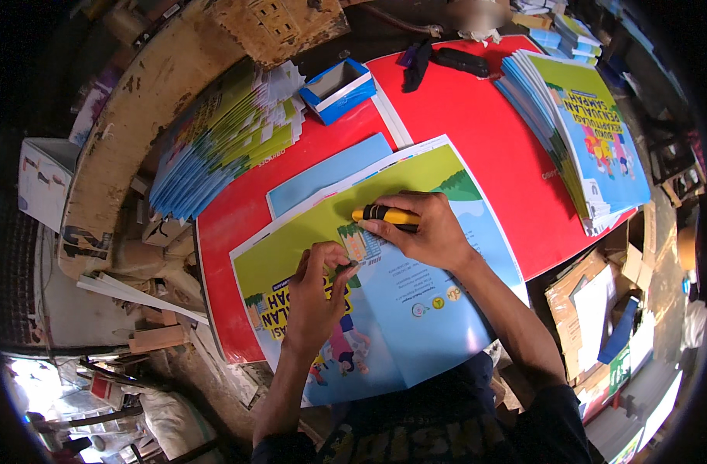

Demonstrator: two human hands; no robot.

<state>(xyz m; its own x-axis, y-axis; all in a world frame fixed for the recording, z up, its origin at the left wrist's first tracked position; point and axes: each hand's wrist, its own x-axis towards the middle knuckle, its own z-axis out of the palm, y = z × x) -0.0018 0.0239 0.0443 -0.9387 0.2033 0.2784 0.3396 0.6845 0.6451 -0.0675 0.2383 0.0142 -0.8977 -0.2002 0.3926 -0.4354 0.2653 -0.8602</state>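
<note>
Right now, seen from my head camera, my right hand is closed around a yellow-and-black utility knife, gripping it by the handle with its tip pointing toward my left, down against a large unfolded printed cover sheet in green and light blue. My left hand lies curled on that same sheet just beside the knife hand, its fingertips pressing on a small label-like patch near the sheet's centre fold; it grips nothing that I can make out, only pressing flat. The sheet lies on a red tabletop, slanting toward my body at the lower edge, and under its upper left corner a plain light blue sheet peeks out. Farther away on my left sits a fanned stack of blue-and-green booklets, and on my right a second fanned stack of the same kind of booklets, well apart from my hands. Near the far edge of the table stands a small open blue-and-white cardboard box, with a dark cloth-like object beyond it.
</note>
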